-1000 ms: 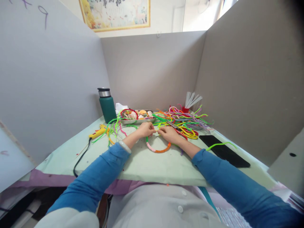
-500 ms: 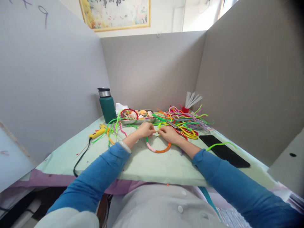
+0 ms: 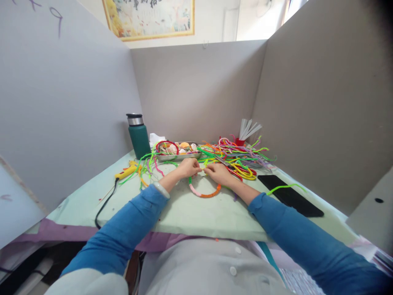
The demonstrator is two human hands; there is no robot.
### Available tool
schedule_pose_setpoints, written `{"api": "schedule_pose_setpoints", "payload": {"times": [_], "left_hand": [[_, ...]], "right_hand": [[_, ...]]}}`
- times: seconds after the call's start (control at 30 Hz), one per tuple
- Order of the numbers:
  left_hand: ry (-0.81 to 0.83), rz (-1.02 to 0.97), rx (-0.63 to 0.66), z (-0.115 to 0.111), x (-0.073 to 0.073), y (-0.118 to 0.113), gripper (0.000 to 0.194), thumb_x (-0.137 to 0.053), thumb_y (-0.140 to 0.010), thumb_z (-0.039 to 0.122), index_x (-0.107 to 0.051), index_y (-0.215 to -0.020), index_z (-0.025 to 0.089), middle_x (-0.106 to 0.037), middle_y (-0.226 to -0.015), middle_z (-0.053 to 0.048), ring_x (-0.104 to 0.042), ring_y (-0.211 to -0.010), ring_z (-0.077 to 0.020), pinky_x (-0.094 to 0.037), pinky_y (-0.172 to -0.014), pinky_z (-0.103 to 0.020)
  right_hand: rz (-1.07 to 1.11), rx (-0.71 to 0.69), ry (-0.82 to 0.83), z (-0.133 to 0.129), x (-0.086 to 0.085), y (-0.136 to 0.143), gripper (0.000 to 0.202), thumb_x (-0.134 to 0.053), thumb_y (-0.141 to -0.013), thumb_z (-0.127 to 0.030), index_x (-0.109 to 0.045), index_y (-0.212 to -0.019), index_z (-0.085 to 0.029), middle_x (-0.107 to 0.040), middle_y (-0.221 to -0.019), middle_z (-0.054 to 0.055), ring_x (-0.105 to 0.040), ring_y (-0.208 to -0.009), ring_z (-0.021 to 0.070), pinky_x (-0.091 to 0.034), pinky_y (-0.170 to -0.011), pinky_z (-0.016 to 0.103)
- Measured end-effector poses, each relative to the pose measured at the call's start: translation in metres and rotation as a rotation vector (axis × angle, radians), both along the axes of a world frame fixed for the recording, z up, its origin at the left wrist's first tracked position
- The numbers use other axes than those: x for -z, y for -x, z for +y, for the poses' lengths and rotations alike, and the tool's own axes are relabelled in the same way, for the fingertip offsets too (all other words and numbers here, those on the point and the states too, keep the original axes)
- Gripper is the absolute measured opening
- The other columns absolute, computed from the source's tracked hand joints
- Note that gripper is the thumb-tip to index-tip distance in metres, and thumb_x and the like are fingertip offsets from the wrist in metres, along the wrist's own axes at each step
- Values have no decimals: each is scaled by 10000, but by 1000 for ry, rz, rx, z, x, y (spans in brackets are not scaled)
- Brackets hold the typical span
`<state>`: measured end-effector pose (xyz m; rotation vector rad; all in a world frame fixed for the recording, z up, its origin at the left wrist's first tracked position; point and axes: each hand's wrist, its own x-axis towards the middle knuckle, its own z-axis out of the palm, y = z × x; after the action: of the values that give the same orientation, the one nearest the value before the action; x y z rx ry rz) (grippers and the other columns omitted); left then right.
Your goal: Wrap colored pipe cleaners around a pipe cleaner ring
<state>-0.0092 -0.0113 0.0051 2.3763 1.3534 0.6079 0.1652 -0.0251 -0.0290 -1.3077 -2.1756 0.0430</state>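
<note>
A ring wrapped in pipe cleaners point(image 3: 210, 195), with green, pink and orange stretches, curves on the table below my hands. At its far side my left hand point(image 3: 188, 166) is closed, thumb and finger pinching the ring's upper part. My right hand point(image 3: 217, 171) pinches it close by, fingertips almost meeting the left ones. A small pale yellow bit shows between the fingertips; its exact form is too small to tell. A yellow-green pipe cleaner end point(image 3: 206, 162) sticks up just behind the right fingers. The hands cover the ring's far arc.
Behind my hands lie a metal tray point(image 3: 184, 156) of shells and a heap of pipe cleaners point(image 3: 239, 153) with scissors point(image 3: 223, 161). Left are a green bottle point(image 3: 139, 139) and a yellow glue gun point(image 3: 126, 171) with its cord. Right are a black phone point(image 3: 290, 196) and a red cup point(image 3: 240, 142) of white sticks.
</note>
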Motion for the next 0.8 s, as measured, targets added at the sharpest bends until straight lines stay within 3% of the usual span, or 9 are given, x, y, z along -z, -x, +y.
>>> {"api": "schedule_pose_setpoints", "payload": {"times": [0.8], "left_hand": [[-29,36,10,-1,-2,0,193,-539,-725,325,-591,-735,139,-634,-579,-16,-553,-484,-109,-384,-481,-185]], "right_hand": [[-4,2,23,-3,-3,1,325,-402,-833,-337,-618,-674,-154,-607,-643,24,-479,-581,113,-260,-528,220]]}}
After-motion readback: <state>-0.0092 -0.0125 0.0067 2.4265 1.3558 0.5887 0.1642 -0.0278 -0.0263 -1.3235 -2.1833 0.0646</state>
